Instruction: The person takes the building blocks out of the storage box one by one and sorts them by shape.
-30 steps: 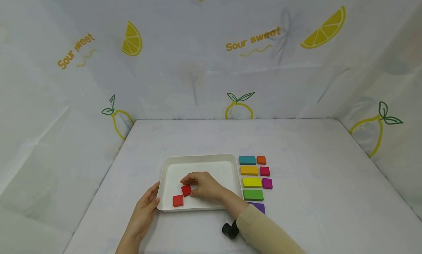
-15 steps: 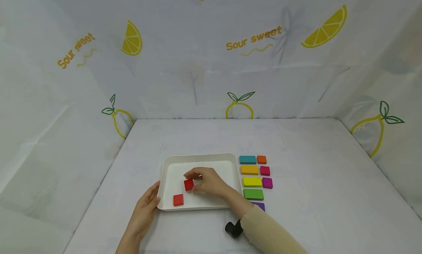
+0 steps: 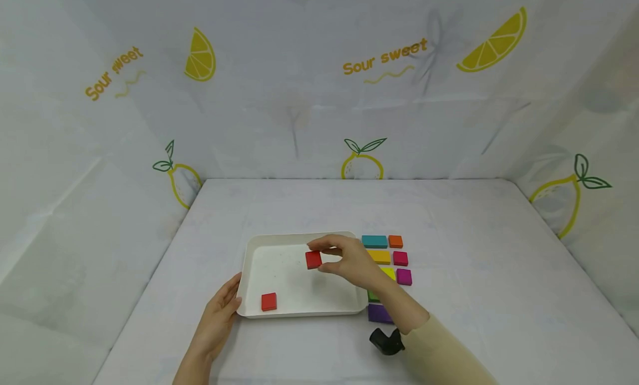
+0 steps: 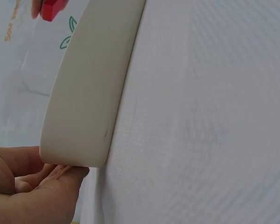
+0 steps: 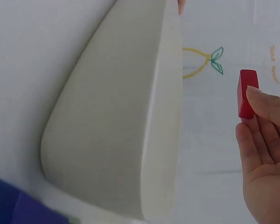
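My right hand (image 3: 344,258) pinches a small red square block (image 3: 313,259) and holds it in the air above the right half of a white tray (image 3: 299,239). The right wrist view shows the same red block (image 5: 247,100) at my fingertips (image 5: 266,105), beside the tray's outer wall (image 5: 121,121). A second red block (image 3: 268,302) lies inside the tray near its front left corner. My left hand (image 3: 219,313) rests against the tray's front left corner with fingers straight; the left wrist view has those fingers (image 4: 46,184) touching the tray wall (image 4: 91,88).
Right of the tray, coloured blocks lie in rows on the white table: teal (image 3: 374,241), orange (image 3: 395,241), yellow-orange (image 3: 380,256), crimson (image 3: 400,258), magenta (image 3: 404,276), purple (image 3: 380,313). My arm partly hides the yellow and green ones. Lemon-printed cloth walls surround the table.
My right hand has lifted one red block off the tray floor and carried it up and to the right. The other red block and my left hand have stayed put.
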Demonstrator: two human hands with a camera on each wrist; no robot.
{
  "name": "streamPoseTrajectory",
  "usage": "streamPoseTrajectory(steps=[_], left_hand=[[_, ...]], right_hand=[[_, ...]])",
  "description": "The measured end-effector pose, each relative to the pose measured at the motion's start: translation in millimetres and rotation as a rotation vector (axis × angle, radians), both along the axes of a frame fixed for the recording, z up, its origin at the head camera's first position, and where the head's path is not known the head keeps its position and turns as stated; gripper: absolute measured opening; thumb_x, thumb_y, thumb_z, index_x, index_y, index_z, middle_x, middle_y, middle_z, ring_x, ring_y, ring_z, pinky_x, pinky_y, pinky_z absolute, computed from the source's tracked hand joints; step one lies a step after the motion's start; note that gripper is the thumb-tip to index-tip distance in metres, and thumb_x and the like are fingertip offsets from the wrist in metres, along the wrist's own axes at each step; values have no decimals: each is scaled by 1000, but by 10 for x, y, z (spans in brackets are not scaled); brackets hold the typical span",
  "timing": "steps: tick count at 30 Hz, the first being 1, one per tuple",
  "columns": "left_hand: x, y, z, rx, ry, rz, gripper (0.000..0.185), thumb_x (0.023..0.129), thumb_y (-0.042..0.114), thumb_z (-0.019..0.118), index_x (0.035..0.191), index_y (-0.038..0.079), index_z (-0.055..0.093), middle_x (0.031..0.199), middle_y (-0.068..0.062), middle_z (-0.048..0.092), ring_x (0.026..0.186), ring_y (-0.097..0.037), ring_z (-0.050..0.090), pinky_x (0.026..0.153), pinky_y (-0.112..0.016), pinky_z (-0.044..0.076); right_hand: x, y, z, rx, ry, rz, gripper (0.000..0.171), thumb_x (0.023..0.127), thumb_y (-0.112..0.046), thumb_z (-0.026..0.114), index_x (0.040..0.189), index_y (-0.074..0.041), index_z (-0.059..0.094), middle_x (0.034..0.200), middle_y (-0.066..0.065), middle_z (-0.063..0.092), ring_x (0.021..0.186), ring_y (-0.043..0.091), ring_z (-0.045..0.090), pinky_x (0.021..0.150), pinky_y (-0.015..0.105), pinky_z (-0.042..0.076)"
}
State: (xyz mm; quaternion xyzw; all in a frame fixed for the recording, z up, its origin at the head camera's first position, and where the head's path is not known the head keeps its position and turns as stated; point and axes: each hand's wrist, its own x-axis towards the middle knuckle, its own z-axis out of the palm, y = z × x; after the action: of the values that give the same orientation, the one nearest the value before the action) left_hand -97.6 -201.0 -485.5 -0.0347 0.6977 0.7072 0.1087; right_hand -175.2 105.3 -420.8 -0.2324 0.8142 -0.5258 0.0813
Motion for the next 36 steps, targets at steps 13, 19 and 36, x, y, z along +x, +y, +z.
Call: streamPoseTrajectory(steps=[13, 19, 36], left_hand=[[-4, -34, -9, -6, -3, 10, 56, 105, 4, 36, 157, 4, 16, 166, -18, 14, 154, -31, 14, 98, -3, 39], [-9, -36, -1, -23, 4, -6, 56, 106, 5, 36, 158, 4, 15, 166, -19, 13, 155, -32, 14, 110, -17, 35], [-18, -10, 14, -10, -11, 14, 56, 105, 2, 35, 157, 4, 17, 166, -19, 15, 155, -31, 14, 108, -14, 35]], right_hand=[[116, 781, -38, 65, 56, -167, 42, 83, -6, 77, 123, -9, 67, 125, 7, 70, 120, 31, 65, 99, 45, 54], [219, 1096, -102, 138, 37, -238, 40, 86, -15, 76, 125, -13, 66, 126, 8, 69, 119, 33, 65, 96, 45, 57], [540, 1544, -320, 246, -43, -312, 42, 84, -11, 76, 124, -13, 66, 125, 9, 69, 119, 34, 65, 92, 31, 59]])
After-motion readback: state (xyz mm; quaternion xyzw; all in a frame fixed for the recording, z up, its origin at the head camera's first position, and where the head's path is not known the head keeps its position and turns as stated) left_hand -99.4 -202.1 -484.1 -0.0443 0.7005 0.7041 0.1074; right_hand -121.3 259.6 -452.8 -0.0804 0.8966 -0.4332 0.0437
